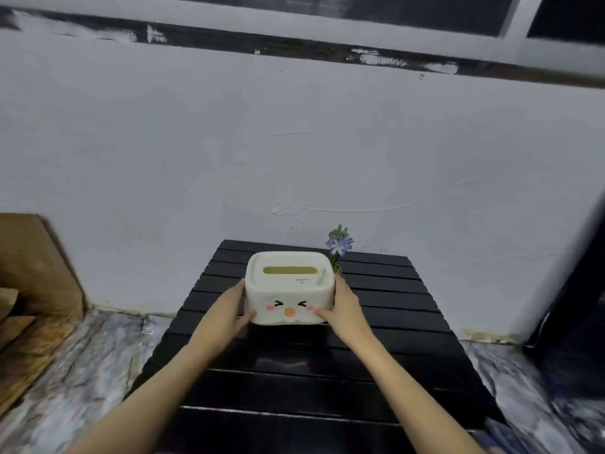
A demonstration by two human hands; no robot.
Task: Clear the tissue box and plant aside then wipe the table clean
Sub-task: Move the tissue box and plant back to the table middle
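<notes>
Left surroundings: we see brown wooden boards (29,276) leaning against the pale painted wall (294,142), with a marbled grey floor covering (82,371) below them.
Left hand: our left hand (229,309) presses flat against the left side of the box; its fingers are wrapped round that side and the thumb (247,317) lies on the lower left of the front face.
Tissue box, appearance: we hold a white rounded rectangular plastic tissue box (289,286). Its lid carries a long olive-coloured slot and a thin green strip near the right edge. The front face shows a cartoon face with two squeezed black eyes, pink cheeks and an orange beak.
Tissue box, position: it sits between both hands, over the far middle part of the black slatted wooden table (311,381). We cannot tell whether its base touches the slats or is just above them.
Plant: a small blue-flowered plant with a green stem (339,245) stands just behind the box's right rear corner; its pot is mostly hidden.
Right hand: our right hand (343,306) clasps the right side of the box, thumb on the lower right of the front face.
Right surroundings: a dark upright object (582,290) stands at the frame edge, too blurred to identify.
</notes>
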